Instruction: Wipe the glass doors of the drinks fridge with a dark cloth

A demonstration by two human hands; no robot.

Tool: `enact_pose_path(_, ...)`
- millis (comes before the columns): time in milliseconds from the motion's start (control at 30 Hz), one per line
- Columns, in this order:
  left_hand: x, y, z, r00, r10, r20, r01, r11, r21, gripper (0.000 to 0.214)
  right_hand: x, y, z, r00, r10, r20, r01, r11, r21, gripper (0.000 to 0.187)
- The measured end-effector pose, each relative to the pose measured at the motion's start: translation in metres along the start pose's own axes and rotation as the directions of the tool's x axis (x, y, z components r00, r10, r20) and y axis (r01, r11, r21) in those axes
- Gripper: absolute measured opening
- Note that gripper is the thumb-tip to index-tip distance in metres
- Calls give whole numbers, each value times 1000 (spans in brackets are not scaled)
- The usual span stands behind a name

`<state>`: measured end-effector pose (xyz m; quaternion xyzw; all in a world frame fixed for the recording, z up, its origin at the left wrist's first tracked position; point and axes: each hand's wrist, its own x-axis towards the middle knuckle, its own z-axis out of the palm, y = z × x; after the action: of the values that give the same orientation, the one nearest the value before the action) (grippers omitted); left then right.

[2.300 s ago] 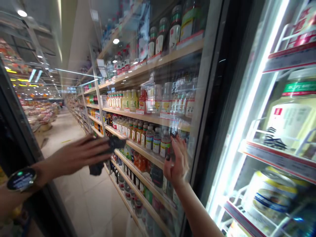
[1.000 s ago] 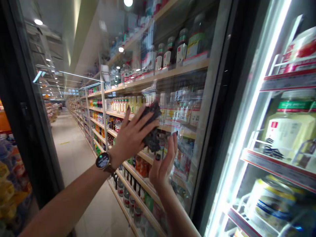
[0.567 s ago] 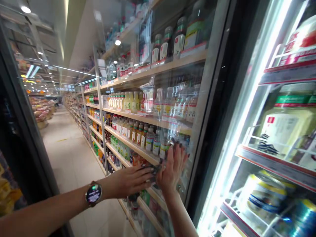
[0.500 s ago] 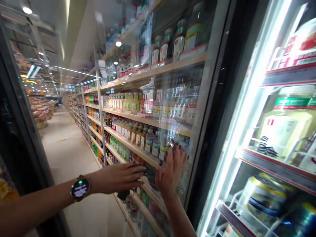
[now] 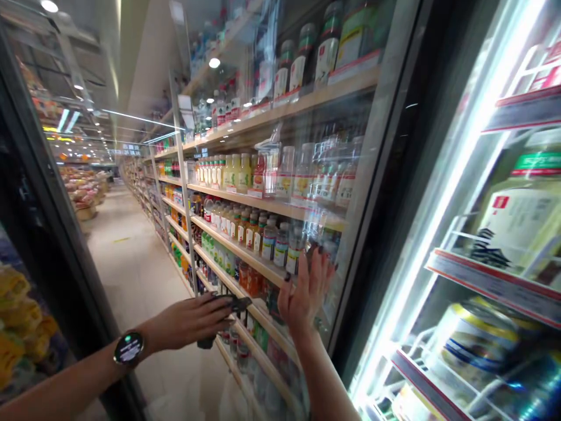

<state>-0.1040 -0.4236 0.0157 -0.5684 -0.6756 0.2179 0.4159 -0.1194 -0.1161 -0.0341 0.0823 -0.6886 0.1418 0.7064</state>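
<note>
My left hand (image 5: pixel 193 320), with a round watch on its wrist, presses a dark cloth (image 5: pixel 239 303) against the glass door (image 5: pixel 302 105), low down and left of the other hand. Its fingers lie over the cloth and grip it. My right hand (image 5: pixel 307 292) rests flat on the same glass with fingers spread and holds nothing. Through the pane I see store shelves of bottles.
The door's dark frame (image 5: pixel 385 175) runs down the middle. To the right is the lit cooler interior with large juice bottles (image 5: pixel 512 222) and cans (image 5: pixel 482 345) on wire shelves. A tiled aisle (image 5: pixel 135 275) stretches away on the left.
My left hand swept the cloth from high on the glass down and then leftward, away from my right hand. My right hand stayed flat on the glass.
</note>
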Motion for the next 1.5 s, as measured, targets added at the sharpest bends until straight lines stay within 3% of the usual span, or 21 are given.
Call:
enact_pose_path(67, -15, -28, -18, 1000, 24, 17, -24, 999, -26, 52, -1, 0, 0, 1000, 0, 7, 0, 1000, 3, 70)
enact_pose_path(133, -21, -72, -49, 977, -189, -96, 192, 981, 22, 50, -2, 0, 0, 1000, 4, 8, -4, 1000, 6, 70)
enact_pose_path(233, -17, -108, -73, 711, -567, -416, 631, 776, 22, 49, -2, 0, 1, 1000, 10, 1, -10, 1000, 4, 69)
enact_pose_path(300, -12, -85, -58, 516, -642, -566, 766, 642, -29, 55, -2, 0, 1, 1000, 8, -7, -8, 1000, 1, 70)
enact_pose_path(333, -12, -62, -43, 491, -647, -584, 780, 625, -37, 61, -1, 0, 0, 1000, 6, -6, -6, 1000, 2, 70)
enact_pose_path(367, -13, -34, -25, 532, -636, -559, 756, 654, -26, 66, -1, 0, 0, 1000, 4, -6, -4, 1000, 4, 70)
enact_pose_path(467, -26, 39, 20, 868, -420, -265, 432, 902, -15, 67, -1, 0, -1, 1000, 4, 2, -4, 1000, 5, 71)
enact_pose_path(533, -39, 48, 27, 968, -231, -97, 227, 972, -59, 61, -1, 1, -1, 1000, 4, 7, -4, 1000, 2, 71)
enact_pose_path(633, -52, 6, 0, 929, -353, -113, 356, 934, 10, 63, -2, 1, -1, 1000, 3, 11, -3, 1000, -4, 71)
enact_pose_path(733, -46, -35, -24, 677, -638, -367, 693, 720, 25, 71, -2, 1, 0, 1000, -1, -4, 1, 1000, -8, 71)
enact_pose_path(800, -32, -27, -15, 550, -684, -479, 763, 645, -45, 73, -2, 1, 0, 1000, 0, -6, 0, 1000, -7, 72)
enact_pose_path(867, -20, 8, 9, 614, -641, -460, 696, 715, -66, 70, -2, 1, 0, 1000, 4, -5, -4, 1000, -5, 71)
enact_pose_path(933, -14, 45, 34, 818, -471, -329, 482, 875, -54, 63, -1, 1, -1, 1000, 5, -6, -5, 1000, -4, 71)
enact_pose_path(1000, -14, 58, 43, 950, -250, -186, 242, 968, -66, 57, -1, 0, -2, 1000, 3, -7, -3, 1000, -8, 71)
enact_pose_path(1100, -16, 14, 16, 964, -222, -144, 220, 975, -28, 56, 0, 0, -2, 1000, -1, -2, 1, 1000, -11, 72)
enact_pose_path(1200, -3, -58, -29, 766, -501, -404, 552, 834, 13, 56, -1, 0, -1, 1000, 4, -8, -4, 1000, 4, 72)
enact_pose_path(1267, 13, -78, -39, 561, -605, -565, 710, 702, -46, 56, -2, 0, -1, 1000, 9, -16, -8, 1000, 9, 72)
enact_pose_path(1300, 22, -74, -36, 511, -626, -589, 741, 668, -68, 57, -2, 0, 0, 1000, 9, -20, -9, 1000, 7, 72)
enact_pose_path(1367, 36, -44, -16, 583, -620, -525, 702, 710, -59, 59, -3, 0, 0, 1000, 10, -21, -10, 1000, 0, 72)
enact_pose_path(1467, 48, 12, 20, 908, -288, -303, 305, 952, 7, 61, -2, 0, -1, 1000, 5, -15, -5, 1000, -5, 72)
enact_pose_path(1500, 50, 21, 24, 965, -119, -232, 127, 992, 19, 58, -1, 0, -2, 1000, 4, -13, -4, 1000, -4, 71)
